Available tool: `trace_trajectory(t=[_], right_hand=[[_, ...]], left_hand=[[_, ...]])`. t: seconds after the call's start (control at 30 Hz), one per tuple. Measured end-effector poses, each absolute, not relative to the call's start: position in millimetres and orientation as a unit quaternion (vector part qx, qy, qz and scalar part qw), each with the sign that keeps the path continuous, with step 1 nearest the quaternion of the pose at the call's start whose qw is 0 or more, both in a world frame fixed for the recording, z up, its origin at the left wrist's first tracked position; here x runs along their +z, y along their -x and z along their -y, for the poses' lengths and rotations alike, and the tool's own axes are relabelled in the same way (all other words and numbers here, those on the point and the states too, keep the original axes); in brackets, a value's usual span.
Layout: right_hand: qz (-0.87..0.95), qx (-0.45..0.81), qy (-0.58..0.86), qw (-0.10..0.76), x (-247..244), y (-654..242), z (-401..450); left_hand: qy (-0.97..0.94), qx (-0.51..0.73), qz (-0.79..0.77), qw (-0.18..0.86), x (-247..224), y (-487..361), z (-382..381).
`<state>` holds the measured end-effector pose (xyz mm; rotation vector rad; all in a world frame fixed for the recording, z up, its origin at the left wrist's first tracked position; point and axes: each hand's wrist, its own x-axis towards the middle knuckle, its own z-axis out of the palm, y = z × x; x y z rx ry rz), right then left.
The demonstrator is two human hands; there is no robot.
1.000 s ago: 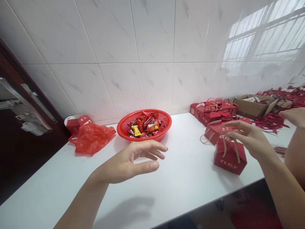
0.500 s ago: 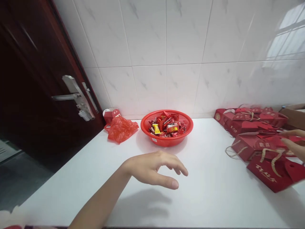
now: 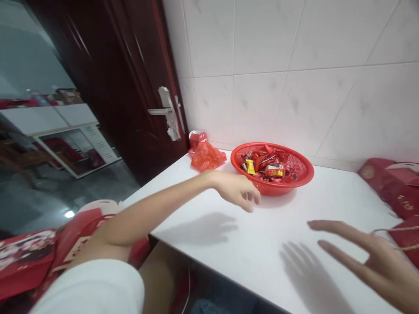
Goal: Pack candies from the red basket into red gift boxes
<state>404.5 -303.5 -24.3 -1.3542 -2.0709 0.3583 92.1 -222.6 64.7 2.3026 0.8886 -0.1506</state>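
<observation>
My left hand (image 3: 234, 188) hovers over the white table, just in front of the red plastic basket (image 3: 306, 176). Its fingers are loosely bent, with a small gap between thumb and forefinger, and nothing shows in them. Wrapped sweets (image 3: 265, 165), mostly red with a yellow one among them, lie in the basket. Over the right part of the table my right hand (image 3: 376, 257) is open, thumb and fingers apart, holding nothing. It is nearest to the red gift boxes (image 3: 406, 192) with rope handles at the right edge.
A crumpled red plastic bag (image 3: 207, 157) and a small red box (image 3: 197, 138) sit in the table's far left corner, by a dark door (image 3: 131, 87). Red printed boxes or bags (image 3: 29, 257) are at lower left beside my arm. A tiled wall (image 3: 262, 100) backs the table (image 3: 262, 244).
My view has swung left, bringing in the room beyond the door and the red packaging at lower left. My right hand has come away from the gift boxes. My left hand is closer to the basket.
</observation>
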Motion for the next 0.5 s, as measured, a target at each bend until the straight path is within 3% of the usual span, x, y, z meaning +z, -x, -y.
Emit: trace_trajectory(t=[0.17, 0.4, 0.5], right_hand=[[0.821, 0.281, 0.437, 0.236, -41.8, -386.3, 313.8], [0.796, 0.301, 0.466, 0.243, -77.9, -418.0, 302.9], [0.776, 0.309, 0.489, 0.254, -85.5, -416.6, 306.4]], left_hand=[[-0.81, -0.094, -0.522, 0.251, 91.5, -16.1, 239.4], [-0.654, -0.128, -0.737, 0.11, 93.6, 106.2, 299.6], [-0.563, -0.16, -0.801, 0.125, 82.7, 127.3, 320.3]])
